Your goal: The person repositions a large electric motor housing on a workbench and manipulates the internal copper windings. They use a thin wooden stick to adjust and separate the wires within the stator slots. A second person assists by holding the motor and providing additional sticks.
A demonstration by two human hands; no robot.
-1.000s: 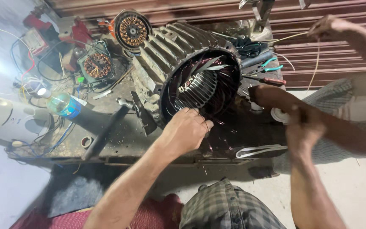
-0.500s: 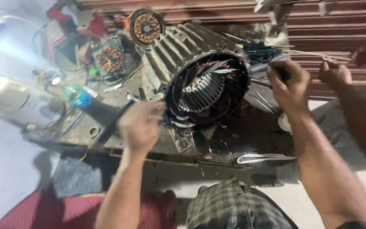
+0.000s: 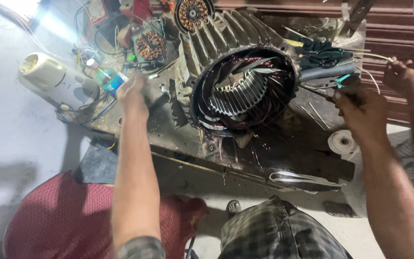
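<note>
Head view looks down on a dark, greasy workbench [image 3: 283, 153] with a big finned motor housing [image 3: 238, 57] lying on its side, open end toward the person. Inside it sits a ring of copper windings [image 3: 245, 91] around the slotted steel core. The person's left hand [image 3: 132, 91] is stretched out to the left of the housing, closed into a loose fist over a dark object on the bench; what it grips is too blurred to tell. The right hand [image 3: 358, 108] is just right of the housing, fingers curled around a thin tool handle near the teal-handled pliers [image 3: 341, 79]; how tight the grip is cannot be told. Another person's hand [image 3: 401, 76] at the far right holds a pale wire [image 3: 374, 56]. Two smaller wound motor cores [image 3: 150, 45] lie behind, beside a small plastic bottle [image 3: 104, 76] and a cream plastic casing [image 3: 49, 76]. A white tape roll [image 3: 343, 141] rests at the bench's right edge.
</note>
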